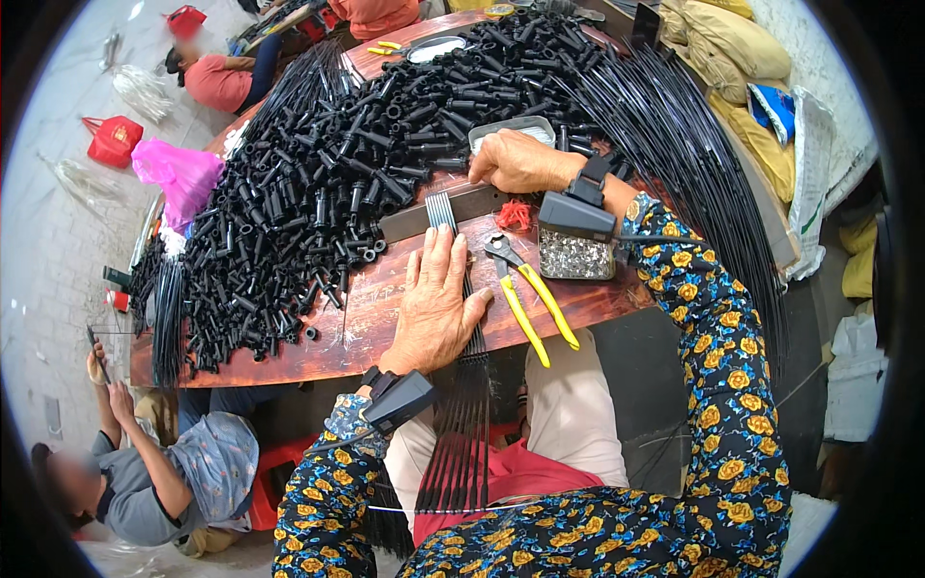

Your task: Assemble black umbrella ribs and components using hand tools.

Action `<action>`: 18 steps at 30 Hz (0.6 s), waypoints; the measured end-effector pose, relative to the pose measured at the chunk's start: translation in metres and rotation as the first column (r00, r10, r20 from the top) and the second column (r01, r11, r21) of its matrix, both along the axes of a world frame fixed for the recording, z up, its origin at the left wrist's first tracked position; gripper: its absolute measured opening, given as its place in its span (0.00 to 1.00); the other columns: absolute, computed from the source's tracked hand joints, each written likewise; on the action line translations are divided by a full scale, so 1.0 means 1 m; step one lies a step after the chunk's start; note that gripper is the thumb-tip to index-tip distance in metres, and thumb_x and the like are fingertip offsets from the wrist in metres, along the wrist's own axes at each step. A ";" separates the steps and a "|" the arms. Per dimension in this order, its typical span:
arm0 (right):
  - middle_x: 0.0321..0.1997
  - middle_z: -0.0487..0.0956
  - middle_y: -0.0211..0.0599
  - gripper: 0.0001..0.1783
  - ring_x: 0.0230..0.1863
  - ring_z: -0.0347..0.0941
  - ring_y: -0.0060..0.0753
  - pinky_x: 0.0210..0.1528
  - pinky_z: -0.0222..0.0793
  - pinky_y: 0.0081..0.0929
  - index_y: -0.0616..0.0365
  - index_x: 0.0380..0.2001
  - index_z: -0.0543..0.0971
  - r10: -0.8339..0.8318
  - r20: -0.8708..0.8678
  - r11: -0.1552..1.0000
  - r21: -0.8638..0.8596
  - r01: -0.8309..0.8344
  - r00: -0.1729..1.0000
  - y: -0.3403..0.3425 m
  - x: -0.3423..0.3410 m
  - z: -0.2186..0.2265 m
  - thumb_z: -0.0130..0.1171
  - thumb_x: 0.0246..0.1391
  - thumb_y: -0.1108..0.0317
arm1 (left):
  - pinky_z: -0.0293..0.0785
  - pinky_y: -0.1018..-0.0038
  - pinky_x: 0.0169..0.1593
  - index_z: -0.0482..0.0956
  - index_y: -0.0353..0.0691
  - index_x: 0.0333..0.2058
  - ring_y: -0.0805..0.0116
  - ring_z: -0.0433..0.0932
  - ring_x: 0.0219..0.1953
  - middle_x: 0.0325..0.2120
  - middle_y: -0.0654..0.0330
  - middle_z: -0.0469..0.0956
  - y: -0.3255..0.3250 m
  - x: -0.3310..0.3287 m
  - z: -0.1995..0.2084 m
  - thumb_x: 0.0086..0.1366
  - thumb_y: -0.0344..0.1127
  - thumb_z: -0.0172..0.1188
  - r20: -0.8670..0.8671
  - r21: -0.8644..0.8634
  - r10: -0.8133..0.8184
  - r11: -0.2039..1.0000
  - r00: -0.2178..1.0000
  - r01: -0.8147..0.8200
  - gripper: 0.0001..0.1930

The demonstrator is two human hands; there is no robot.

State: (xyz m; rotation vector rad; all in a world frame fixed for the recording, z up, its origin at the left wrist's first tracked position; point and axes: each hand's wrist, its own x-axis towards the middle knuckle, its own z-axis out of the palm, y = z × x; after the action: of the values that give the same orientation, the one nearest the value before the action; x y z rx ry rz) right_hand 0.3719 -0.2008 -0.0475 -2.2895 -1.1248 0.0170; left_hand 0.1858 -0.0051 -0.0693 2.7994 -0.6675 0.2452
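Observation:
My left hand (432,301) lies flat, its fingers stretched out over a row of thin black cables (467,409). Their pale tips (440,209) lie side by side beyond my fingers, against a dark metal bar (409,223); the cables run off the table edge over my lap. My right hand (520,162) is at the near rim of a metal tin (542,125) with whitish contents, its fingers curled together; what they hold, if anything, is hidden. Between my hands lie yellow-handled cutting pliers (525,294), their handles past the table edge.
A tin of small metal pieces (575,255) and some red bits (515,215) sit by the pliers. A large heap of black tubular parts (318,183) covers the table's far side. Long black cables (694,164) lie at right. A co-worker (159,472) sits at left.

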 end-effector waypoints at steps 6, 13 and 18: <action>0.30 0.81 0.50 0.15 0.33 0.79 0.48 0.36 0.72 0.37 0.58 0.35 0.84 0.069 -0.002 0.997 -0.027 -0.069 0.998 0.003 0.002 0.005 0.55 0.41 0.76 | 0.43 0.55 0.69 0.55 0.30 0.63 0.45 0.45 0.69 0.65 0.40 0.50 -0.004 0.006 -0.001 0.62 0.44 0.56 -0.010 -0.024 -0.014 1.000 1.000 0.014 0.36; 0.20 0.76 0.55 0.08 0.22 0.73 0.53 0.26 0.68 0.43 0.65 0.22 0.79 0.195 0.026 0.972 0.130 -0.197 0.980 0.049 -0.004 0.019 0.52 0.40 0.74 | 0.46 0.51 0.67 0.56 0.30 0.63 0.41 0.51 0.67 0.63 0.39 0.54 0.009 -0.009 0.022 0.59 0.41 0.58 0.016 -0.043 0.052 0.998 0.999 -0.051 0.37; 0.15 0.70 0.56 0.08 0.15 0.66 0.49 0.20 0.61 0.40 0.67 0.15 0.76 0.006 0.064 0.984 0.178 -0.018 0.998 0.034 -0.013 0.004 0.55 0.42 0.73 | 0.43 0.51 0.68 0.55 0.32 0.64 0.48 0.47 0.70 0.66 0.40 0.51 -0.004 0.001 -0.033 0.60 0.45 0.55 0.196 -0.148 -0.024 0.987 0.980 0.054 0.38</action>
State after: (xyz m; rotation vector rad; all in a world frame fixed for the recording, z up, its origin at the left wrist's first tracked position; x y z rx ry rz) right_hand 0.3594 -0.1669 -0.0436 -2.1374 -1.1249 -0.1471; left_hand 0.1871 -0.0092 -0.1027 2.6346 -0.7131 0.5439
